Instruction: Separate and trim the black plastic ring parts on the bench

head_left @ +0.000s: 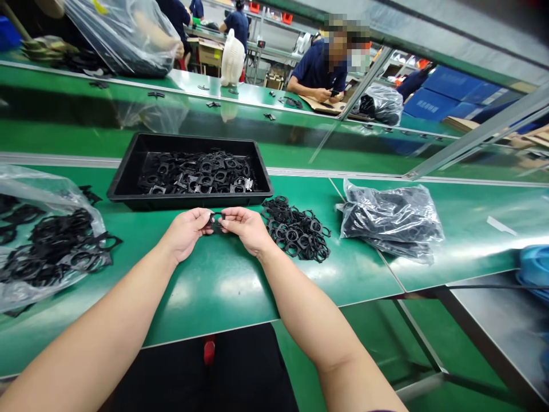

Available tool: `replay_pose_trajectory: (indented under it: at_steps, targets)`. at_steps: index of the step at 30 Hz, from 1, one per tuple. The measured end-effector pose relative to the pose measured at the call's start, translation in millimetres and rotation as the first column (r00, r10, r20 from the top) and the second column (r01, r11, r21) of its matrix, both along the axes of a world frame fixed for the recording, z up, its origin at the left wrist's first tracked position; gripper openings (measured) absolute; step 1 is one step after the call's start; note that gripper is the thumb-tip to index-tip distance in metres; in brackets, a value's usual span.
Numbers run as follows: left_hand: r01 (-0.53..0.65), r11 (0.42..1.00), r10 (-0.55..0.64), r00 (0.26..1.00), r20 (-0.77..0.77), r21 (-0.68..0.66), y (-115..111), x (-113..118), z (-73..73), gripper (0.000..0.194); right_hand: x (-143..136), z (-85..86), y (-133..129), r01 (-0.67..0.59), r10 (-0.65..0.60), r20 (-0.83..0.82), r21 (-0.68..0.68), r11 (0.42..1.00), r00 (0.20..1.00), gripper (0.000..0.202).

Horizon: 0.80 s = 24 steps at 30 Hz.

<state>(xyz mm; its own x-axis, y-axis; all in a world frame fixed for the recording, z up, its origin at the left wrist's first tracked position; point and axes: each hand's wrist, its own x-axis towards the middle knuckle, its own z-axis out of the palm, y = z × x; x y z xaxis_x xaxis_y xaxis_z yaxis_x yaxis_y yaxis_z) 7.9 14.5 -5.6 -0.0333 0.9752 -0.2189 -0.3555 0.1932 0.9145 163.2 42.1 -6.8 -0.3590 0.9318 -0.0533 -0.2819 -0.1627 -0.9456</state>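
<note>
Between my two hands is a small black plastic ring part point(217, 217), held just in front of the tray. My left hand point(187, 232) pinches its left side with thumb and fingers. On its right side, my right hand point(246, 228) grips it the same way. The fingertips cover part of it. A black tray point(189, 200) right behind my hands holds many similar black parts point(206, 171). Beside my right hand lies a loose pile of thin black rings point(300, 232) on the green table point(210, 292).
An open clear bag point(47, 246) of black ring parts spreads at the left. To the right lies a filled plastic bag point(390, 220). Behind the tray runs a green conveyor belt point(240, 123) with a few small black pieces. A co-worker point(319, 71) sits across it.
</note>
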Motion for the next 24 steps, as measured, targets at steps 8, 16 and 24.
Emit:
replay_pose_trajectory:
  at_steps: [8, 16, 24]
  targets:
    - [0.052, 0.997, -0.048, 0.997, 0.059, -0.061, -1.4, 0.6, 1.7, 0.023, 1.9, 0.0, 1.6, 0.013, -0.013, -0.019, 0.005, 1.000, 1.000, 0.036]
    - [-0.058, 0.998, 0.059, 0.998, 0.022, -0.023, 1.0, -1.9, -0.1, 0.028, 1.3, 4.8, -1.9, 0.006, -0.006, -0.044, -0.009, 1.000, 0.999, 0.038]
    - [-0.016, 0.944, 0.127, 0.939, -0.321, 0.329, -4.2, 5.8, -2.2, 0.033, 6.7, 7.2, 0.3, -0.109, 0.079, -0.189, -0.157, 0.982, 0.979, 0.039]
